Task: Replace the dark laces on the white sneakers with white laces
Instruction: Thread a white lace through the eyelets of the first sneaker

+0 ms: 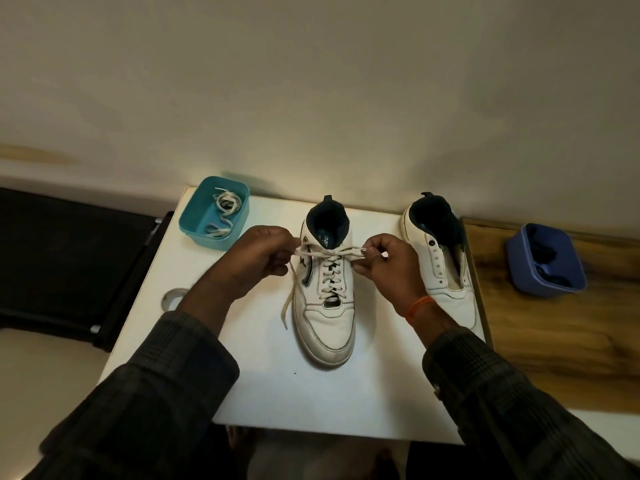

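A white sneaker (325, 320) stands in the middle of the white table (346, 403), toe toward me, threaded with a white lace (330, 271). My left hand (258, 261) pinches the lace's left part at the top eyelets; a loose end hangs down beside the shoe to the table. My right hand (384, 263) pinches the right part. The lace is drawn taut between both hands across the tongue. A second white sneaker (441, 268) stands to the right with bare eyelets. A teal tub (194, 220) at the back left holds another white lace (223, 209).
A blue tub (523, 268) with dark laces inside sits on the wooden surface (554, 341) to the right. A black chair (69, 265) is left of the table. A round hole (173, 296) lies in the table near my left wrist. A wall rises behind.
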